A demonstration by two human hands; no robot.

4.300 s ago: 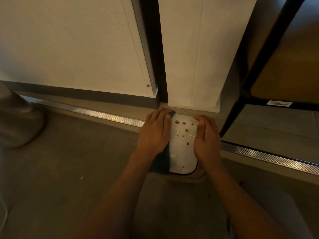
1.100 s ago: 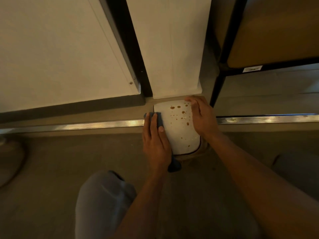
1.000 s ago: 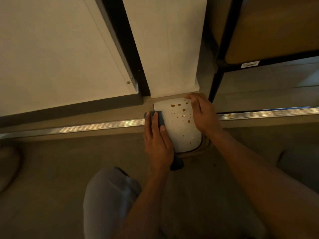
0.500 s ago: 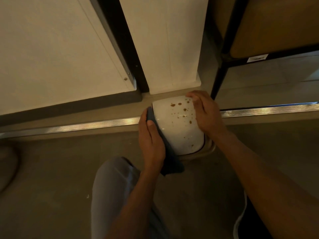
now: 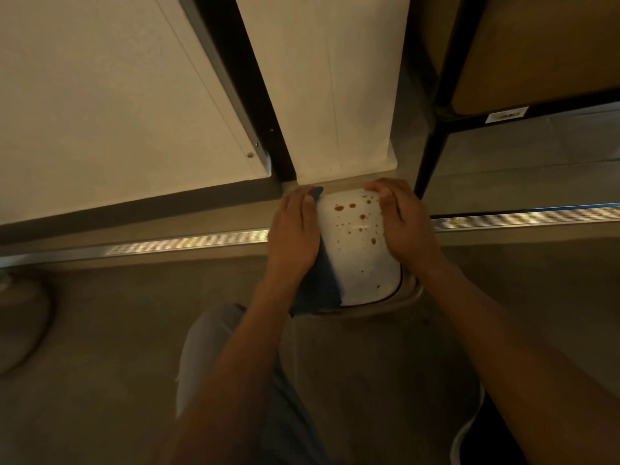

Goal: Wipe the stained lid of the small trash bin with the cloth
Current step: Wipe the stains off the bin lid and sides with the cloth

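Head-worn view, steeply downward, close over floor (image 5: 100,330)

A home interior, it seems: white door panels (image 5: 110,95) at eleven o'clock, a metal floor threshold strip (image 5: 167,245), black-framed shelving (image 5: 436,142) at two o'clock.
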